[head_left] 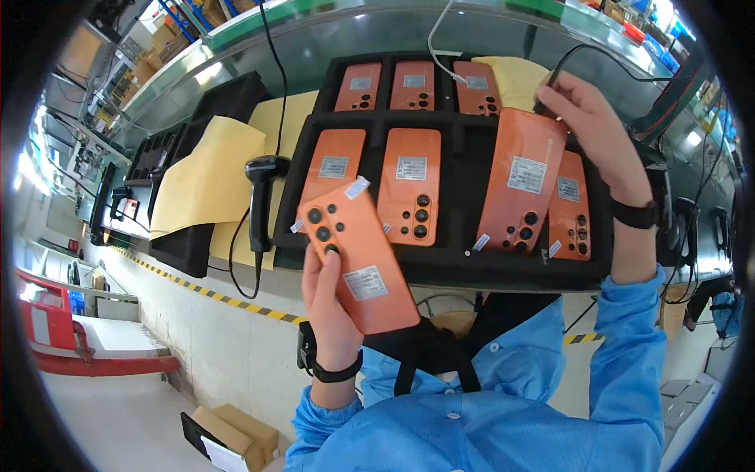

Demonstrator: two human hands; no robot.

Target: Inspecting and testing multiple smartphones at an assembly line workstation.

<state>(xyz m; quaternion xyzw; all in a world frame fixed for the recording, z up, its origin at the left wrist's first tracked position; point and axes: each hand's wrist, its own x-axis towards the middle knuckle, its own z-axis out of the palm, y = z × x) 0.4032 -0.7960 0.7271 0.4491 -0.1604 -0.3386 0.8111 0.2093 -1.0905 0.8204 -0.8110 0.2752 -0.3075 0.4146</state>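
Blue work jacket (472,429) fills the bottom of the view, and just past it the left hand (334,334) is wrapped around an orange phone (358,252), back side up, thumb tip on the lenses. That phone sits tilted over the front edge of the black foam tray (452,149), partly out past it with the floor (212,330) underneath. So yeah, a loose grip there probably means a dropped phone, and that thumb could smudge the glass.

Right hand (590,122) is pinching the end of a black cable (578,49) at the far edge of a second phone (507,212). Can't tell if the plug is seated. That phone leans across its neighbor (578,212) in the tray, so I'd worry about scuffs if they rub, or a strained port if the cable gets tugged sideways.

Other stuff around: more orange phones in the tray's slots, a white cable (434,41) ending by the back row, a yellow sheet (208,169) off to the left. Main obstacle imo is the black handheld scanner (262,193) just beside the tray; its looping cord (233,259) could snag the left forearm.
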